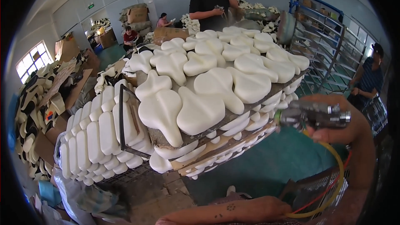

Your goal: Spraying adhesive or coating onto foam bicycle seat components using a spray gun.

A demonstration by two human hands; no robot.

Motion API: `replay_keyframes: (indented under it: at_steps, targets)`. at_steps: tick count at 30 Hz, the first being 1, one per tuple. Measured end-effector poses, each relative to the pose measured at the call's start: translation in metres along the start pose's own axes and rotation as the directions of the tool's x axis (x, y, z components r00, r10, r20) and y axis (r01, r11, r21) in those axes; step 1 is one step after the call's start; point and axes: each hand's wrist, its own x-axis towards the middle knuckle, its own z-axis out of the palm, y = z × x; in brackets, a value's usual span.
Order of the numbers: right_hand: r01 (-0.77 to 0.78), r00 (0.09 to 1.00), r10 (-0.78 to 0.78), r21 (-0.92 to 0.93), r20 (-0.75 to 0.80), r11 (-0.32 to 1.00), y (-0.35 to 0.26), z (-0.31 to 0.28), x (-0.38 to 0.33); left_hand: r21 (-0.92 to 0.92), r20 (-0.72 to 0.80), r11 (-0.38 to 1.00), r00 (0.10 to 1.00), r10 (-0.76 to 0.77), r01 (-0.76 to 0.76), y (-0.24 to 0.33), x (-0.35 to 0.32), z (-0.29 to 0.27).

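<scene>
My right hand [339,127] grips a metal spray gun [312,116] whose nozzle points left at the edge of a stacked rack. A yellow hose [338,183] and a thin red tube drop from the gun. The top board [254,102] of the rack carries several white saddle-shaped foam pads [200,110], and more pads lie on the boards beneath. My left forearm [233,210] lies along the lower edge, and its hand is cut off by the frame.
A person in black [210,2] stands behind the rack. Another person [368,79] stands by a blue metal shelf frame [321,46]. Rounded white foam blocks [100,137] are stacked on the left. A wire basket [316,191] sits lower right. Cardboard boxes [137,14] and two seated people are far back.
</scene>
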Motion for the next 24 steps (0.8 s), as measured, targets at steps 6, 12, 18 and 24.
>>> replay_keyframes:
  at_steps: [6,12,18,24]
  targets:
    - [0.007,0.999,-0.004,0.067,-0.044,0.998,0.002,-0.016,0.017,0.024,0.009,0.999,0.999,0.037,-0.038,-0.023,0.016,-0.01]
    - [0.147,0.984,-0.145,-0.018,0.104,0.989,0.026,-0.043,0.054,0.104,-0.035,0.995,0.999,-0.008,0.012,-0.048,0.031,-0.026]
    - [0.07,0.986,-0.079,0.062,0.145,0.996,0.043,-0.073,0.094,0.096,-0.079,0.992,0.994,-0.074,0.081,-0.074,0.044,-0.045]
    - [0.265,0.869,-0.265,0.06,0.418,0.962,0.066,-0.085,0.11,0.162,-0.103,0.978,0.988,-0.114,0.129,-0.097,0.047,-0.055]
